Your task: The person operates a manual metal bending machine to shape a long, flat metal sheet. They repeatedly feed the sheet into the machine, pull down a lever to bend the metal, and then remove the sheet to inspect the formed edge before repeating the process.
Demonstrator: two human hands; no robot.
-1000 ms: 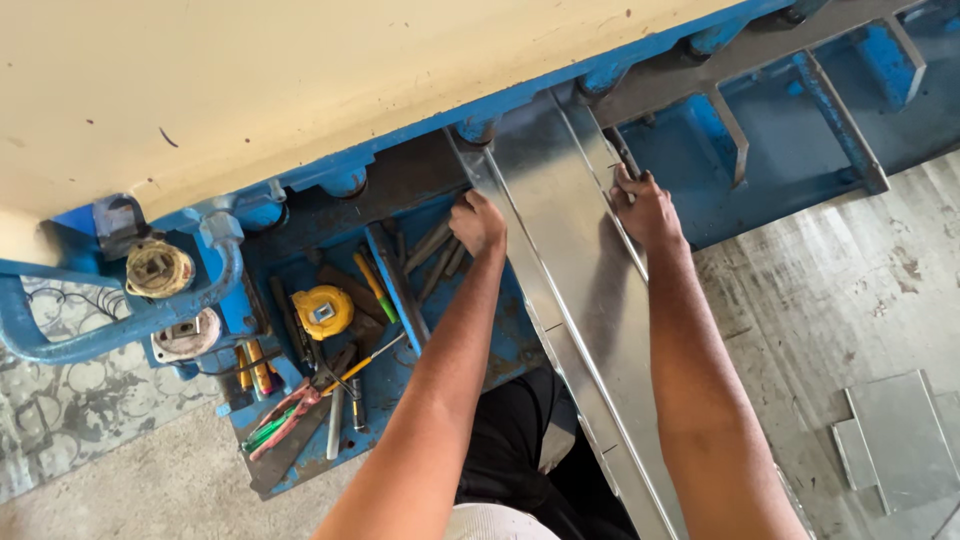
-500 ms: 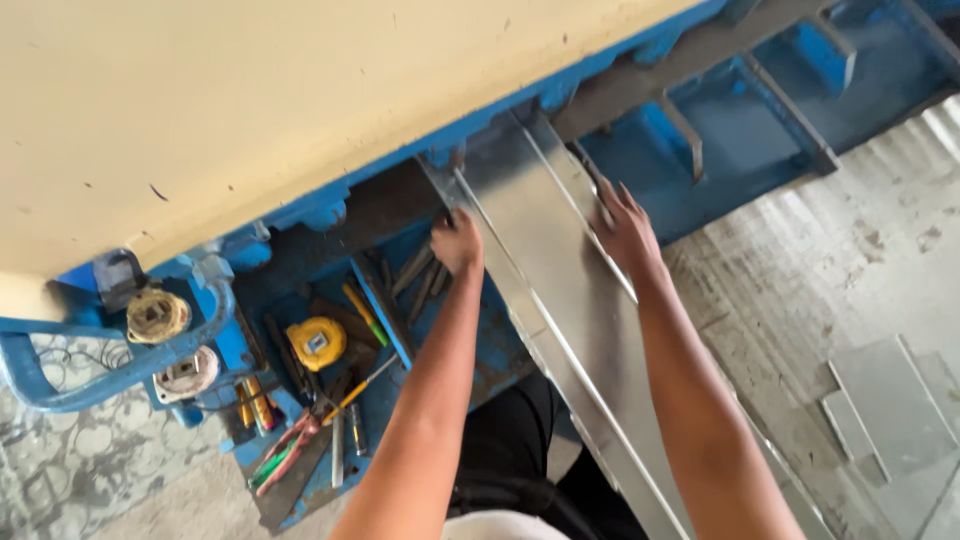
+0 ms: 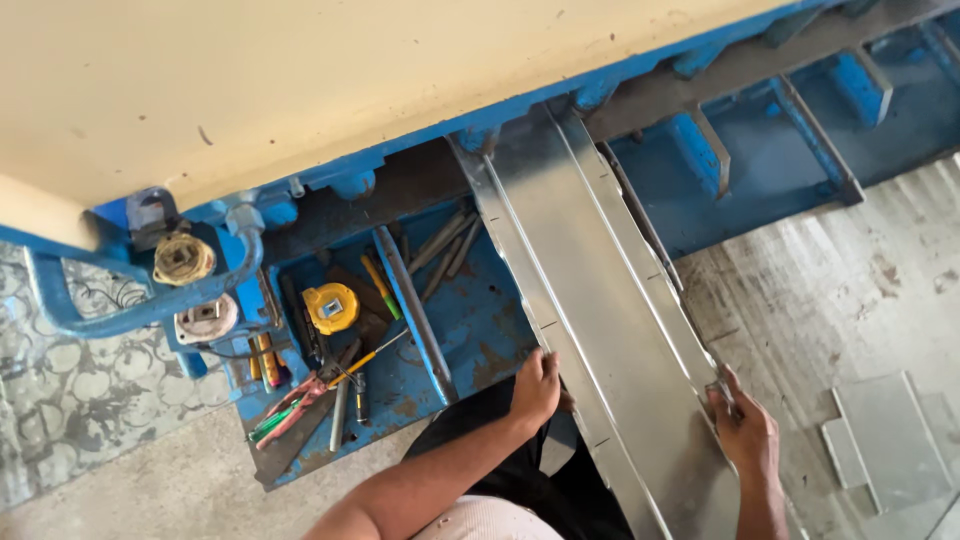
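Nearest, at six o'clock, both hands hold the near end of a long folded sheet-metal channel (image 3: 600, 300): the left hand (image 3: 537, 388) has its grip curled over the left flange, and the right hand (image 3: 742, 428) pinches the right flange between thumb and fingers. The step in hand looks like positioning the channel, whose far end lies under the cream-topped blue machine (image 3: 300, 90) at twelve o'clock; any next move would call for both edges travelling evenly so the strip stays square. At nine o'clock the blue tool tray (image 3: 480, 330) of the bench holds a yellow tape measure (image 3: 331, 307), pliers (image 3: 300, 400) and screwdrivers. At three o'clock is worn concrete floor (image 3: 850, 280) with flat metal offcuts (image 3: 885, 440).
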